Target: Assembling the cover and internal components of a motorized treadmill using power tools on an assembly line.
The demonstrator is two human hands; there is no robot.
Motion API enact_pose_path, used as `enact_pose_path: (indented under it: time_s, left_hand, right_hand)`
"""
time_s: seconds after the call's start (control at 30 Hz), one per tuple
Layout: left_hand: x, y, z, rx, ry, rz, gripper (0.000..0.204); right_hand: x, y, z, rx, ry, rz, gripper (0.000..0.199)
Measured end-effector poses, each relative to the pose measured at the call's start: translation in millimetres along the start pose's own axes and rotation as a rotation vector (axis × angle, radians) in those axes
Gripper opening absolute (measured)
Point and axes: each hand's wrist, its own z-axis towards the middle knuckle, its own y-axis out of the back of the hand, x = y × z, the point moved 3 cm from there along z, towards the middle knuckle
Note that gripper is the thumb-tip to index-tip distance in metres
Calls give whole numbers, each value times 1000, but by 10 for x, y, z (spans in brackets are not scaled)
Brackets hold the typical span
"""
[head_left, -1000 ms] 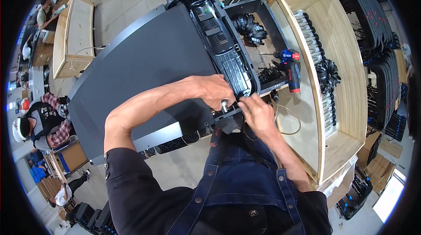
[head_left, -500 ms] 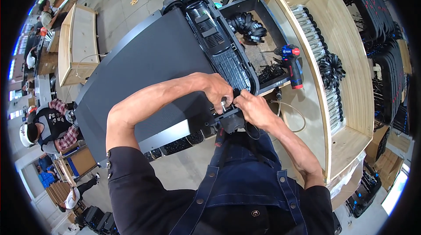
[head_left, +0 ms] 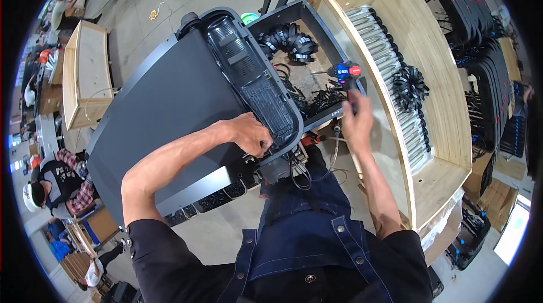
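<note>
A dark grey treadmill deck [head_left: 169, 111] lies in front of me, with a glossy black cover [head_left: 251, 85] along its right end. My left hand [head_left: 251, 133] sits at the cover's near corner, fingers curled over its edge. Below that corner, loose black cables [head_left: 300, 167] hang from the frame. My right hand [head_left: 356, 121] is stretched out to the right, its fingers closed around the handle of a blue and red cordless drill [head_left: 346, 72]. The drill stands at the rim of a black tray [head_left: 334, 48].
The tray holds coiled black cables [head_left: 288, 40]. A large wooden crate [head_left: 447, 122] on the right carries a row of metal tubes [head_left: 390, 71] and black parts. Another wooden crate [head_left: 85, 77] stands at the left, with people [head_left: 62, 184] working nearby. Racks of black parts [head_left: 486, 48] fill the far right.
My right hand has left the cover's near corner, where both hands were working, and moved right and up to the drill. My left hand stays at the corner.
</note>
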Motion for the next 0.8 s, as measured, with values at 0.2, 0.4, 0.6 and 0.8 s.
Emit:
enact_pose_path:
  time_s: [0.2, 0.4, 0.6, 0.8]
  left_hand:
    - [-19, 106, 81, 45, 73, 3, 20]
    - [-78, 131, 65, 82, 114, 39, 19]
    - [-89, 41, 34, 64, 160, 64, 18]
    - [-85, 13, 80, 21, 145, 159, 19]
  right_hand:
    - [-1220, -384, 627, 247, -325, -197, 51]
    - [-1012, 112, 323, 127, -287, 349, 57]
    - [-718, 925, -292, 605, -553, 650, 60]
    - [-790, 584, -595, 938, -614, 807, 55]
